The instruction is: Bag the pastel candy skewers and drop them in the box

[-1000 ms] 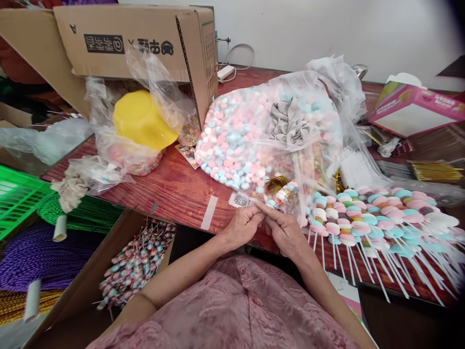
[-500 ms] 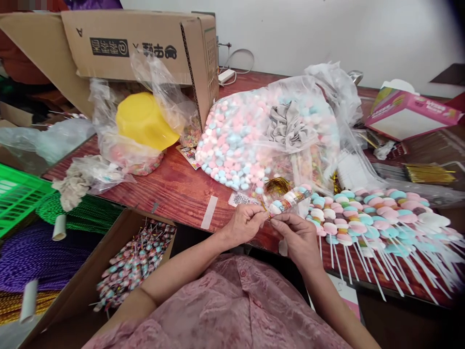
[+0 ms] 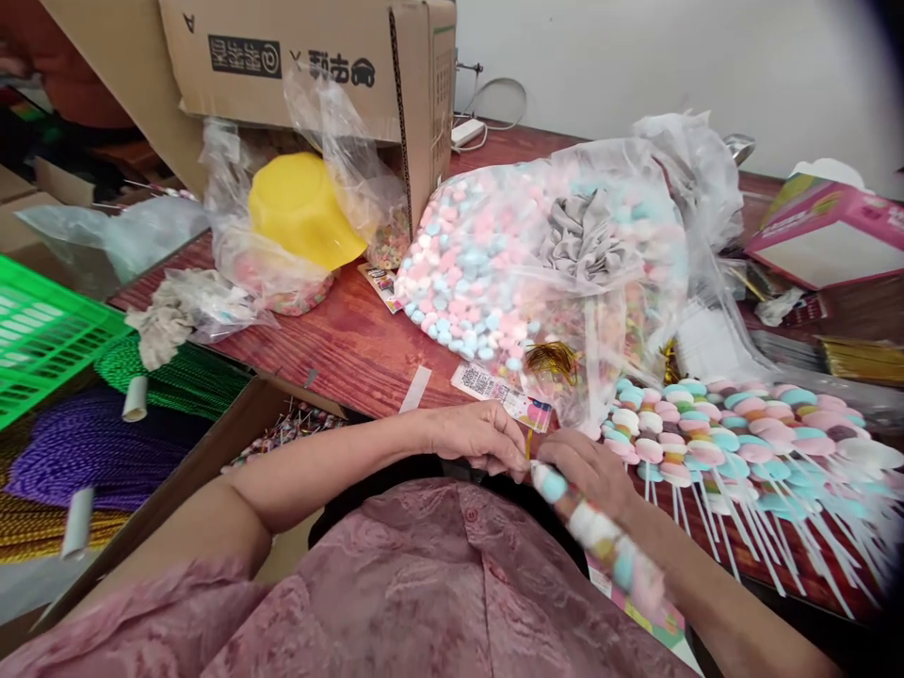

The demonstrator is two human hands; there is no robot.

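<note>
The wrapped candy stick, pointed up and away over the table half a second ago, is now swung down toward the body, blurred, in front of the right forearm. Its narrow end is pinched in the closed fingers of the left hand. The right hand is held curled just beside that end; whether anything is gripped by it cannot be told. A gold tie is seen between the hands. More of the printed card is exposed, while the heap of wrapped sticks is now largely hidden by the left arm.
</note>
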